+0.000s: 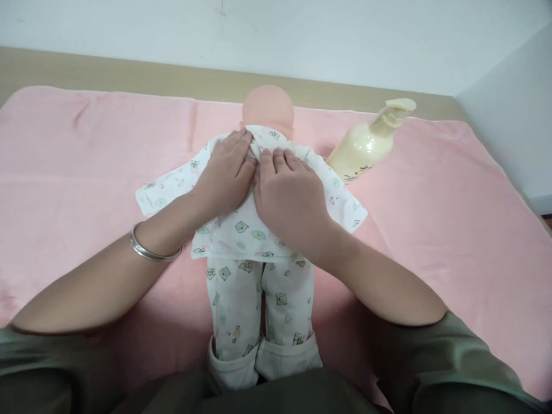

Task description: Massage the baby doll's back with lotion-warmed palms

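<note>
A baby doll [268, 106] lies stretched out on a pink cloth, its smooth head at the far end and no face showing. It wears a white printed shirt [245, 236] and matching trousers [235, 299] with turned-up cuffs. My left hand [228, 172] rests flat on the shirt's upper left part, fingers reaching to the collar. Beside it, my right hand [293, 198] lies on the upper middle and right of the shirt, fingers pointing toward the head. The hands nearly meet at the thumbs. Both are open, and their palms are hidden.
A cream pump bottle [364, 146] leans or lies at an angle by the doll's right-hand sleeve. The pink cloth [435, 230] covers most of the wooden table [129, 72]. A white wall [302, 46] stands behind it, with another pale surface at right.
</note>
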A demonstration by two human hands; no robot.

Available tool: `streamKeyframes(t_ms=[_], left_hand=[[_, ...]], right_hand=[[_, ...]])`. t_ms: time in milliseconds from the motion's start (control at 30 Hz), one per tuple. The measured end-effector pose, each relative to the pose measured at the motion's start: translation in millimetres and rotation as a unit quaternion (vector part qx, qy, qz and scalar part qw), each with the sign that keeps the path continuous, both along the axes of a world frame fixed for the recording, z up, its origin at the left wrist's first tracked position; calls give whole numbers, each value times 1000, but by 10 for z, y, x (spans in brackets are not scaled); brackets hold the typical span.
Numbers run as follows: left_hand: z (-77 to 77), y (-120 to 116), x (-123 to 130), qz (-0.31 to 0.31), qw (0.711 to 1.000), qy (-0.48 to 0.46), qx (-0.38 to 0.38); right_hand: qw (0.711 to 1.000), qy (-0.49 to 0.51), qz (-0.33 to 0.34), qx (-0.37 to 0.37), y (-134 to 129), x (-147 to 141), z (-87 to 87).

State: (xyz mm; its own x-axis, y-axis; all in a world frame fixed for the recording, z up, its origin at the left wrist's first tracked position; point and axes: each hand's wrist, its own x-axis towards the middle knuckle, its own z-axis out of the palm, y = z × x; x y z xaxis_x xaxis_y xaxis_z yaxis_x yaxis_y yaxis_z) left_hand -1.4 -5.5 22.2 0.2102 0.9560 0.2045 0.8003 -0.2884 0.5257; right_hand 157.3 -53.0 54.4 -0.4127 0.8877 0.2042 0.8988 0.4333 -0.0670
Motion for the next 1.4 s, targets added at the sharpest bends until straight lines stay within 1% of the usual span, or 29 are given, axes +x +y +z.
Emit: streamKeyframes(t_ms=[100,200,300,367,433,500,567,667,733,833,933,1000,1067,1167,1267,1333,1400], left_hand=[[77,-144,74,20,999,19,-34],[144,-321,168,17,998,53,-27],[179,-396,215,20,997,74,-19],[198,-363,207,18,997,68,-23],[222,-284,174,14,997,61,-46],[245,-192,133,20,995,58,-79],[252,-116,98,33,994,45,-95],[222,-61,69,37,996,20,-80],[190,-74,74,38,997,16,-66],[158,-185,125,44,997,33,-51],[147,-372,215,31,997,68,-8],[144,-476,268,17,997,78,24],[145,-520,291,10,997,71,34],[153,-454,266,16,999,50,11],[148,-294,193,33,999,27,-9],[130,-192,143,41,999,15,-10],[107,-131,113,44,999,3,-1]], right_hand=[[1000,-1,1,-22,130,45,32],[998,6,-1,-60,291,90,81],[998,10,2,-61,369,100,94],[999,4,-4,-54,356,88,81],[999,-11,-17,-42,291,67,66],[999,-31,-26,-29,186,42,57],[998,-47,-26,-16,63,22,63],[998,-54,-14,-6,-61,22,111],[999,-42,-10,-12,-46,53,157],[998,0,-6,-61,137,130,195],[994,47,-9,-102,380,191,146],[993,64,-12,-99,478,202,85],[994,63,-13,-83,484,194,43],[998,39,-14,-46,336,172,67],[1000,5,-6,-10,128,157,154],[1000,7,10,3,45,150,186],[999,33,24,5,50,142,170]])
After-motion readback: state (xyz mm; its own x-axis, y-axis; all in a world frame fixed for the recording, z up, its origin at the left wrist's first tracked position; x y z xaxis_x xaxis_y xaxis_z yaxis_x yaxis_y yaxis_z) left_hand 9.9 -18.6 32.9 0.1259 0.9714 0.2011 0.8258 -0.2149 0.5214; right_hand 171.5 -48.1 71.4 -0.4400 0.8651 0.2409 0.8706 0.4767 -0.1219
